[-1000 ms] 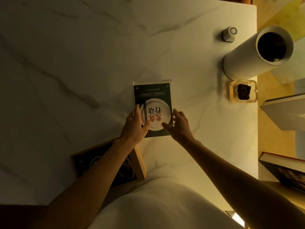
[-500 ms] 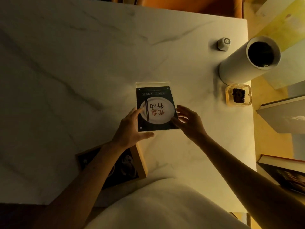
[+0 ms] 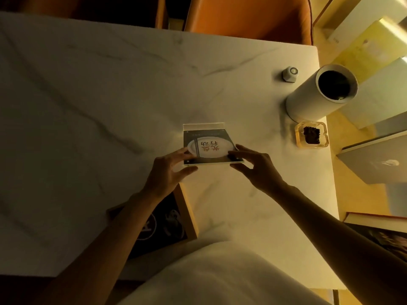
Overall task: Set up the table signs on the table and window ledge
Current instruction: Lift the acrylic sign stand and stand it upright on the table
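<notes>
left hand [image 3: 167,170] and right hand [image 3: 255,166] pinch the near corners of the acrylic table sign [image 3: 208,146], tilted up mid-table [image 3: 88,106], base edge down. risk: base slides on smooth marble, sign drops flat. wooden framed sign [image 3: 185,208] is partly hidden under the left forearm.

Tilting up from the white marble table [image 3: 110,106]: a clear acrylic table sign [image 3: 208,146] with a dark green card showing a white plate and red characters, far edge resting on the stone, near edge raised. Lying flat at the near table edge, partly hidden under a forearm: a wood-framed sign with a dark printed face [image 3: 171,223].
</notes>
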